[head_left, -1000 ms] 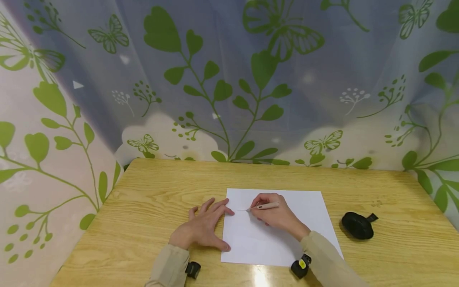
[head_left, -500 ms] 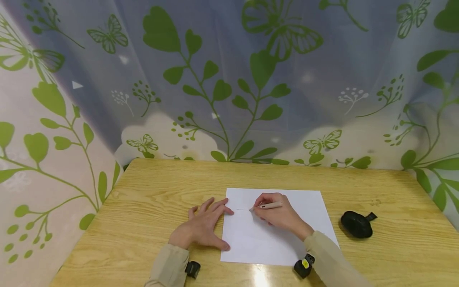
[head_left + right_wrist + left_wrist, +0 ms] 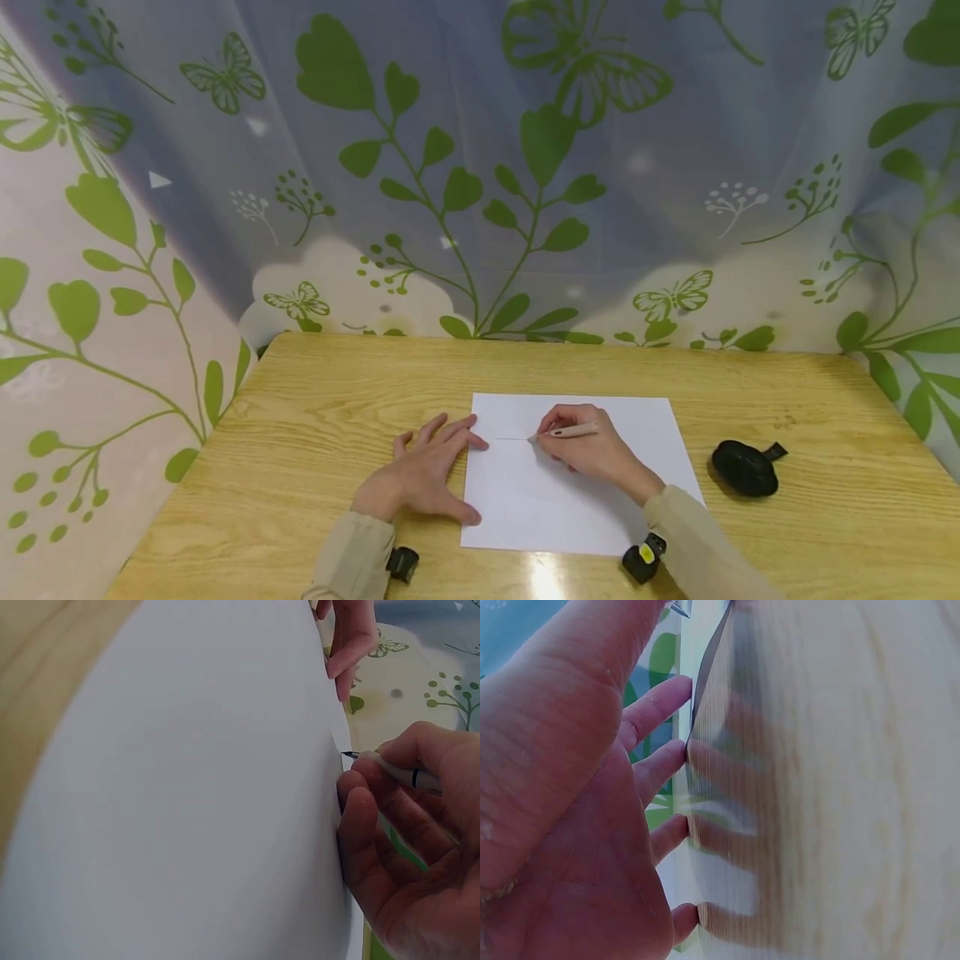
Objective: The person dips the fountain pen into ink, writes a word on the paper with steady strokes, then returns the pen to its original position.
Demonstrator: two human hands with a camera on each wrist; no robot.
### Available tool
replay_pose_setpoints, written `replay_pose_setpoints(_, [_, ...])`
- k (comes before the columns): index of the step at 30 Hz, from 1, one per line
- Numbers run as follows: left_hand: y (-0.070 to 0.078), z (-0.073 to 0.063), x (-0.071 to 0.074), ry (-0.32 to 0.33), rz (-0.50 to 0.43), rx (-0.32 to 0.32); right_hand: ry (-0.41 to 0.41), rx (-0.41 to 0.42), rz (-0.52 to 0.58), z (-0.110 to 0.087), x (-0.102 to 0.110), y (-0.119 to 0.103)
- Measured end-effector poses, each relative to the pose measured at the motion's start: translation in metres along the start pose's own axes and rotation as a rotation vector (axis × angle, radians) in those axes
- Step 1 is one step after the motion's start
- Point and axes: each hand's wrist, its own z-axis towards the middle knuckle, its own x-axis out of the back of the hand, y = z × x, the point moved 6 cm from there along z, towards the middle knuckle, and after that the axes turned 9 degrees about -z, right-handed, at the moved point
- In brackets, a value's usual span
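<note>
Head view: paper, lower centre, bears one thin line; right hand pinches pen, tip at the line's right end; left hand, fingers spread, lies at paper's left edge. Left wrist view: fingertips touch table, centre-left. Right wrist view: pen, right; tip at paper.

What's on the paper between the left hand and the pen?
In the head view, a thin drawn line on the white paper lies between the left hand and the pen, ending at its tip.
</note>
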Motion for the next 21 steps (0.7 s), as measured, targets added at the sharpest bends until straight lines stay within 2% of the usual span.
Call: replay_pose_setpoints(21, [-0.001, 0.000, 0.000, -0.001, -0.042, -0.022, 0.012, -0.021, -0.012, -0.006, 0.011, 0.009])
